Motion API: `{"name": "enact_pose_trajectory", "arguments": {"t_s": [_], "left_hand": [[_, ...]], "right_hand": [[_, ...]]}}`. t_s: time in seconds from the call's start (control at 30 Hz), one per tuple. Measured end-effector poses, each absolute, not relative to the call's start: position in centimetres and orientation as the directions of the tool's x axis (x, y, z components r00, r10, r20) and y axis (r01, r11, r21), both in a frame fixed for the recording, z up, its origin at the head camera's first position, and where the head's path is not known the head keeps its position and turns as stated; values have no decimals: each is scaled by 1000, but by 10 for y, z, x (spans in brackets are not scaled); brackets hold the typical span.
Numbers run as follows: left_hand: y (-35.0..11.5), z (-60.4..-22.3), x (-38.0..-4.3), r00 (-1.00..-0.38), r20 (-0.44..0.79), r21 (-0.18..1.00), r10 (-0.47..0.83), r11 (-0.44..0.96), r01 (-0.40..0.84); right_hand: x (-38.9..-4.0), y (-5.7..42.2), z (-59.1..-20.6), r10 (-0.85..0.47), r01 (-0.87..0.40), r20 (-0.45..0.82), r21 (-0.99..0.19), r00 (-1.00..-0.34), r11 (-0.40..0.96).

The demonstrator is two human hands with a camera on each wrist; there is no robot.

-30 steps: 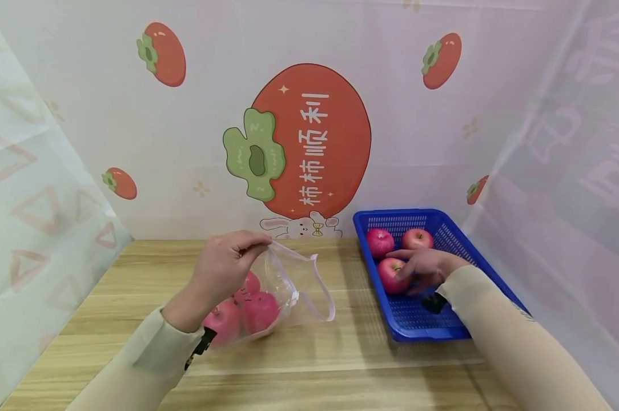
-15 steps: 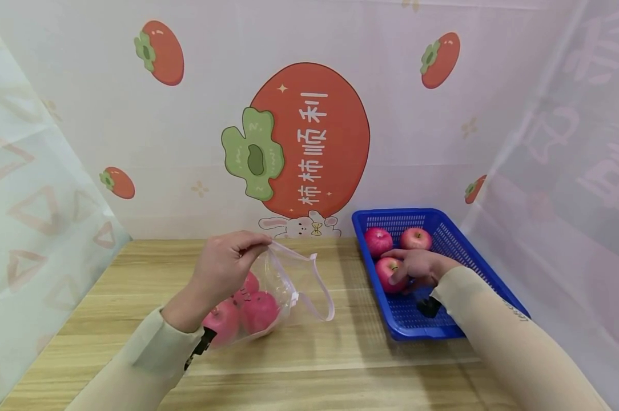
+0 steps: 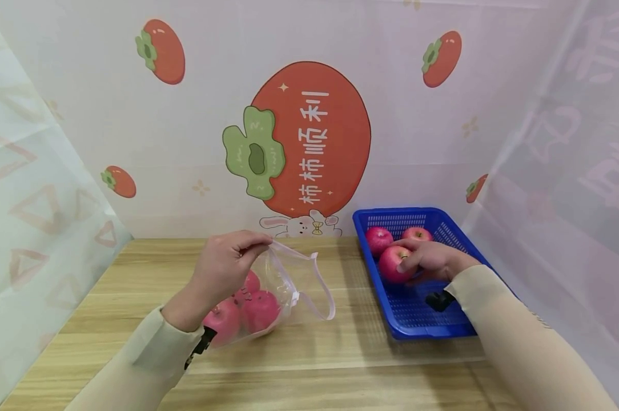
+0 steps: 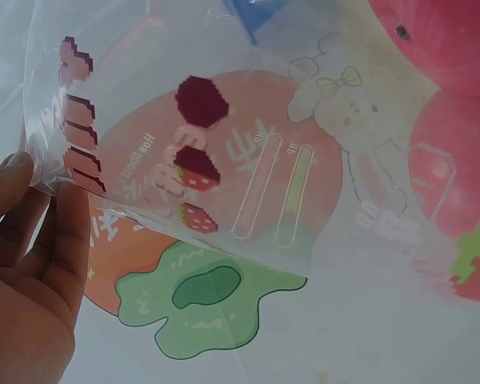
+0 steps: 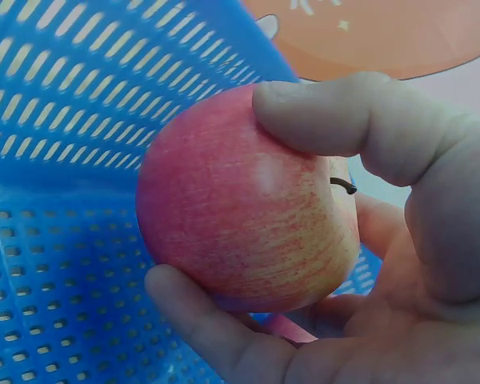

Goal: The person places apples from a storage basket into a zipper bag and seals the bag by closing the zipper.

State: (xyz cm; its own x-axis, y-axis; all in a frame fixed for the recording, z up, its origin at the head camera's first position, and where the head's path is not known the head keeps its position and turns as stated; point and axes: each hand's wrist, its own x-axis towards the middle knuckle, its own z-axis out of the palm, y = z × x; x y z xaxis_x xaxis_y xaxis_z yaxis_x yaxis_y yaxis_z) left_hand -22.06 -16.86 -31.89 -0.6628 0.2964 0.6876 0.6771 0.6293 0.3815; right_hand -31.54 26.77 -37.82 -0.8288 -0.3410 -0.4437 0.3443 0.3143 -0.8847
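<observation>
My left hand [image 3: 226, 268] pinches the rim of a clear printed zip bag [image 3: 289, 274] between thumb and fingers, and the bag's mouth gapes toward the right. Several red apples [image 3: 260, 311] lie inside the bag; the wrist and hand partly hide them. Over the blue basket, my right hand [image 3: 430, 260] grips an apple [image 3: 396, 264], thumb on one side and fingers curled round the other, as the right wrist view shows. Two more apples sit behind it in the basket, a dark red one [image 3: 378, 240] and a paler one [image 3: 417, 234].
The blue perforated basket [image 3: 392, 319] stands at the right on a wood-grain table [image 3: 309, 377]. Bare tabletop separates the bag from the basket. A printed backdrop [image 3: 196, 114] rises behind the table, with hanging sheets on both sides.
My right hand has closed round the front apple and lifted it slightly up from the basket floor. The left hand and the bag have stayed where they were.
</observation>
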Motion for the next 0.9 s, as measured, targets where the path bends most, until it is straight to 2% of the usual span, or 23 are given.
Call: {"name": "enact_pose_trajectory", "arguments": {"t_s": [0.27,0.6,0.9], "left_hand": [[-169,-318,-222,-677,673,390,299,634,668],[-169,-320,-222,-660,689,374,300,632,678],[-168,-321,-222,-642,703,358,306,628,691]], "right_hand": [[-306,264,-362,-385,301,-380,-920,-841,249],[-292,239,-334,-457,190,-262,-962,-850,198],[-267,202,-318,-482,117,-224,-963,-847,242]]}}
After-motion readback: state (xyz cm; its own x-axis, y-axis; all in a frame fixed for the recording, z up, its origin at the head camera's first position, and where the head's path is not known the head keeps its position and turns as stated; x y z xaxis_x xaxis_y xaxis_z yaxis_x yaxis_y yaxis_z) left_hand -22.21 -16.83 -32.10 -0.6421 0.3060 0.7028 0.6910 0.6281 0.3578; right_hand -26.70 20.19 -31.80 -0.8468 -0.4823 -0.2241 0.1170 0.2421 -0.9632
